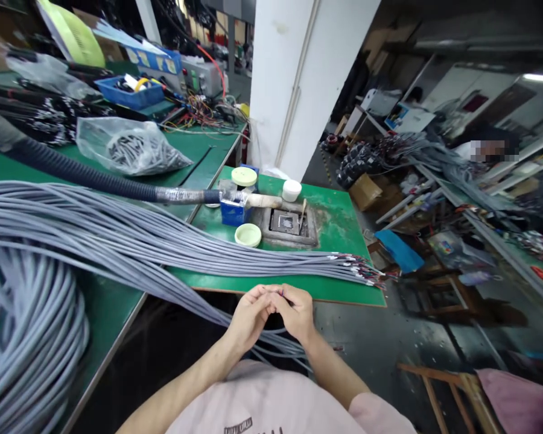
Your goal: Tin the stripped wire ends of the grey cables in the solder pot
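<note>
My left hand (252,313) and my right hand (297,308) meet fingertip to fingertip in front of my body, just off the table's near edge. Both are closed in a pinch on thin coloured wires (281,293), of which only a speck of blue and red shows between the fingers. Grey cables (278,345) hang below and behind the hands. Beyond them a thick bundle of grey cables (253,260) lies across the green table, its stripped ends (357,268) showing red, black and white wires at the right.
A solder pot (285,223) is set behind the bundle, with a suction hose (117,181) reaching it. Around it are a blue box (234,212), a pale green dish (248,235) and a white cup (291,190). A white pillar (294,78) stands behind; a wooden stool (434,377) is at right.
</note>
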Demonstrator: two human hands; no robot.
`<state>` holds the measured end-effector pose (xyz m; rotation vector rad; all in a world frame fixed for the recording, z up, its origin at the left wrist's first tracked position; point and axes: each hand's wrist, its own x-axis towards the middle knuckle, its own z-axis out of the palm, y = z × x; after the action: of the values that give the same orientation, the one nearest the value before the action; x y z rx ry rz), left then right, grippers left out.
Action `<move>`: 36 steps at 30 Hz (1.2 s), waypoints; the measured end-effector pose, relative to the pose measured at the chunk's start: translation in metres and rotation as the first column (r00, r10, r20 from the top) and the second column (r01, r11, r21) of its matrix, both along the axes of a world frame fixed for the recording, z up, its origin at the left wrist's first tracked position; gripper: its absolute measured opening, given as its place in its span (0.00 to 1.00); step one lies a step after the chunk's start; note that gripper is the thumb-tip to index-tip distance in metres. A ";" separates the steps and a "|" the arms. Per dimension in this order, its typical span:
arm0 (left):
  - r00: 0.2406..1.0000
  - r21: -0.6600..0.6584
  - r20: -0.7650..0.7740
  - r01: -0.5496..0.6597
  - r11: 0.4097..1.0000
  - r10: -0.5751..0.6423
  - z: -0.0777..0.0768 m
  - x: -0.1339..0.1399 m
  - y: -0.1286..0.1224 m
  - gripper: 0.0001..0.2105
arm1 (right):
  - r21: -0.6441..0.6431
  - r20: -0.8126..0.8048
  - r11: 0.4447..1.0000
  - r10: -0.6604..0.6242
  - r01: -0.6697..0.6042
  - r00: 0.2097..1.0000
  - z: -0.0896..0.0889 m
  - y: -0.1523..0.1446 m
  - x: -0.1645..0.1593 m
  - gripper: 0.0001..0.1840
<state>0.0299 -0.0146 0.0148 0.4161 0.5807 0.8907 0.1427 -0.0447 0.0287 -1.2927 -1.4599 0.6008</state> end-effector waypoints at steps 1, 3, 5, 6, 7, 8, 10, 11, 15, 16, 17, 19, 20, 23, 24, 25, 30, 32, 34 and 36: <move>1.000 0.011 -0.004 -0.017 1.000 0.017 0.000 0.001 0.000 0.13 | 0.038 0.000 0.999 -0.022 0.022 1.000 -0.002 -0.001 0.001 0.11; 0.998 0.043 -0.027 -0.058 0.997 0.059 -0.001 0.002 0.000 0.13 | 0.099 0.015 0.993 -0.061 0.059 0.998 -0.006 -0.001 0.003 0.11; 0.991 0.088 -0.077 -0.105 0.991 0.112 -0.003 0.003 0.000 0.14 | 0.139 0.036 0.987 -0.083 0.077 0.996 -0.007 -0.001 0.005 0.11; 0.984 0.118 -0.113 -0.126 0.985 0.139 -0.004 0.002 0.001 0.14 | 0.145 0.046 0.986 -0.084 0.076 0.995 -0.007 -0.001 0.005 0.11; 0.974 0.155 -0.153 -0.143 0.977 0.166 -0.005 0.002 0.001 0.13 | 0.145 0.054 0.987 -0.080 0.071 0.995 -0.007 0.000 0.006 0.11; 0.962 0.199 -0.195 -0.151 0.968 0.191 -0.006 0.001 0.001 0.13 | 0.141 0.059 0.988 -0.075 0.066 0.995 -0.006 0.000 0.007 0.11; 0.933 0.289 -0.278 -0.143 0.946 0.227 -0.007 -0.002 0.002 0.11 | 0.122 0.069 0.991 -0.058 0.050 0.996 -0.004 0.001 0.009 0.09; 0.919 0.326 -0.312 -0.133 0.936 0.239 -0.008 -0.004 0.002 0.10 | 0.106 0.078 0.994 -0.045 0.037 0.996 -0.003 0.002 0.010 0.09; 0.884 0.390 -0.375 -0.123 0.913 0.279 -0.012 -0.011 0.004 0.09 | 0.028 0.142 1.000 0.002 -0.006 0.990 -0.001 0.005 0.012 0.13; 0.878 0.391 -0.383 -0.126 0.911 0.286 -0.014 -0.012 0.004 0.09 | 0.012 0.160 1.000 -0.001 -0.001 0.987 -0.001 0.005 0.012 0.14; 0.874 0.392 -0.389 -0.129 0.911 0.291 -0.017 -0.013 0.004 0.09 | 0.000 0.175 1.000 -0.009 0.009 0.985 -0.001 0.006 0.011 0.15; 0.873 0.383 -0.392 -0.134 0.914 0.292 -0.021 -0.014 0.005 0.08 | -0.015 0.198 0.999 -0.031 0.034 0.980 -0.001 0.007 0.009 0.16; 0.877 0.375 -0.385 -0.135 0.917 0.287 -0.023 -0.015 0.005 0.08 | -0.019 0.210 0.999 -0.036 0.041 0.977 0.000 0.008 0.008 0.17; 0.889 0.341 -0.335 -0.194 0.920 0.312 -0.021 -0.020 0.012 0.09 | -0.014 0.251 0.999 -0.047 0.052 0.967 0.001 0.011 0.010 0.18; 0.882 0.333 -0.311 -0.248 0.910 0.354 -0.018 -0.023 0.016 0.09 | -0.013 0.261 0.998 -0.057 0.063 0.964 0.003 0.012 0.013 0.18; 0.864 0.333 -0.286 -0.316 0.888 0.415 -0.015 -0.028 0.021 0.10 | -0.013 0.267 0.997 -0.072 0.078 0.961 0.005 0.013 0.017 0.18; 0.634 0.607 -0.389 -0.370 0.703 0.669 -0.014 -0.063 0.054 0.08 | -0.022 0.305 0.993 -0.102 0.114 0.947 0.028 0.028 0.042 0.18; 0.516 0.754 -0.464 -0.196 0.627 0.720 -0.023 -0.071 0.066 0.08 | -0.005 0.346 0.994 -0.103 0.112 0.933 0.043 0.043 0.048 0.19; 0.410 0.846 -0.484 -0.008 0.533 0.773 -0.036 -0.073 0.076 0.07 | -0.016 0.381 0.996 -0.071 0.083 0.922 0.057 0.063 0.051 0.19; 0.335 0.880 -0.475 0.192 0.434 0.814 -0.047 -0.070 0.081 0.06 | -0.063 0.404 0.997 -0.020 0.050 0.915 0.067 0.087 0.052 0.18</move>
<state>-0.0406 0.0660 -0.0322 1.9078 1.3006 1.3942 0.1942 0.0420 0.0959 -1.5626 -1.7570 0.3767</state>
